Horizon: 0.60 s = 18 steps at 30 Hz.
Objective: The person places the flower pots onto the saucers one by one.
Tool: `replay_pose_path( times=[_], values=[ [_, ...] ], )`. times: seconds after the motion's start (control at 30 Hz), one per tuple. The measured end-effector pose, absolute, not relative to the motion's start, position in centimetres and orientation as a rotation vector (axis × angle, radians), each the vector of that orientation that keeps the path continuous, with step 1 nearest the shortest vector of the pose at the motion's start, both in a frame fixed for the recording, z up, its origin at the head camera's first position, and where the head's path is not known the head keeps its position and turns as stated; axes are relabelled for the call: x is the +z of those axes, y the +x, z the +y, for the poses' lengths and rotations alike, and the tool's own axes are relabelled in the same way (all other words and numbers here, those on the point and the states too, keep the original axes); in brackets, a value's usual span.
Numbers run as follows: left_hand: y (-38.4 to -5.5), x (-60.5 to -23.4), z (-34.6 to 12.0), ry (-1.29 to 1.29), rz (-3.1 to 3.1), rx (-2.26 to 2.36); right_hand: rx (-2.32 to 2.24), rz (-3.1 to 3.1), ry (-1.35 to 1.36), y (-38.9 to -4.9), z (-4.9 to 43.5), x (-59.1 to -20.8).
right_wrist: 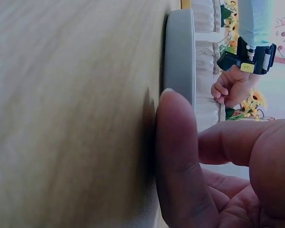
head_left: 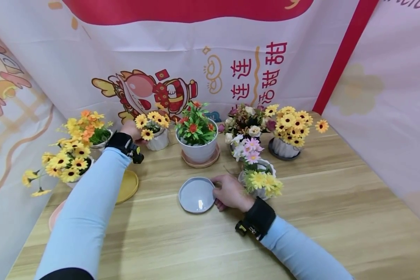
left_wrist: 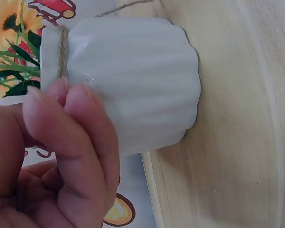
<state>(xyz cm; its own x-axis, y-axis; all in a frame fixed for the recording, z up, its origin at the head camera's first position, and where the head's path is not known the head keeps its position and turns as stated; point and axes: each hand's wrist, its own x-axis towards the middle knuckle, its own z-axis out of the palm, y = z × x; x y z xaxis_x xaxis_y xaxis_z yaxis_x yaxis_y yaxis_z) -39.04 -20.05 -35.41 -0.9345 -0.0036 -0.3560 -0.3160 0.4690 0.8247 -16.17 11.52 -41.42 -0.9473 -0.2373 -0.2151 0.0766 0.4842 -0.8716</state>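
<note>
Head view. Stretched far forward over the left side: left hand (head_left: 132, 130) at the end of a light-blue sleeve (head_left: 91, 210), beside a small fluted glossy-white pot (head_left: 158, 140) of yellow daisies. Reaching in from lower right, strapped in black at the wrist: right hand (head_left: 231, 192), bent round the right edge of a round grey saucer (head_left: 197, 195), pinching its rim. Beneath: pale wood-grain worktop (head_left: 161, 249). To the left, partly behind the sleeve: round yellow saucer (head_left: 128, 186) and pale-pink saucer (head_left: 54, 216). Beyond the grey saucer: larger white pot (head_left: 197, 151) of red flowers. Behind: white cloth backdrop (head_left: 182, 42) printed with red lettering and cartoon figures.

Left wrist view. Curled near the twine-tied rim of the fluted pot: fingers (left_wrist: 80, 137) of the left hand, drawn close together; pinch or mere touch, cannot tell. Pot standing on the worktop, sideways in this view.

Right wrist view. Thumb and finger close together at the edge of the grey saucer, low over the worktop. In the background: left hand, fingers bent, near white pots and yellow flowers.
</note>
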Motion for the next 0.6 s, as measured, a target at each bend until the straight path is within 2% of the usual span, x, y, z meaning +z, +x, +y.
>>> replay_pose_path(
  times=[0.27, 0.6],
  values=[
    [-36.4, -34.5, -22.0, -0.216, 2.5, 1.433, -1.438, 2.416, -0.145, -15.9, 11.2, -41.2],
    [-30.0, -30.7, -22.0, 0.082, 2.658, 1.356, -1.383, 2.437, -0.127, -16.0, 11.7, -41.2]
  ],
)
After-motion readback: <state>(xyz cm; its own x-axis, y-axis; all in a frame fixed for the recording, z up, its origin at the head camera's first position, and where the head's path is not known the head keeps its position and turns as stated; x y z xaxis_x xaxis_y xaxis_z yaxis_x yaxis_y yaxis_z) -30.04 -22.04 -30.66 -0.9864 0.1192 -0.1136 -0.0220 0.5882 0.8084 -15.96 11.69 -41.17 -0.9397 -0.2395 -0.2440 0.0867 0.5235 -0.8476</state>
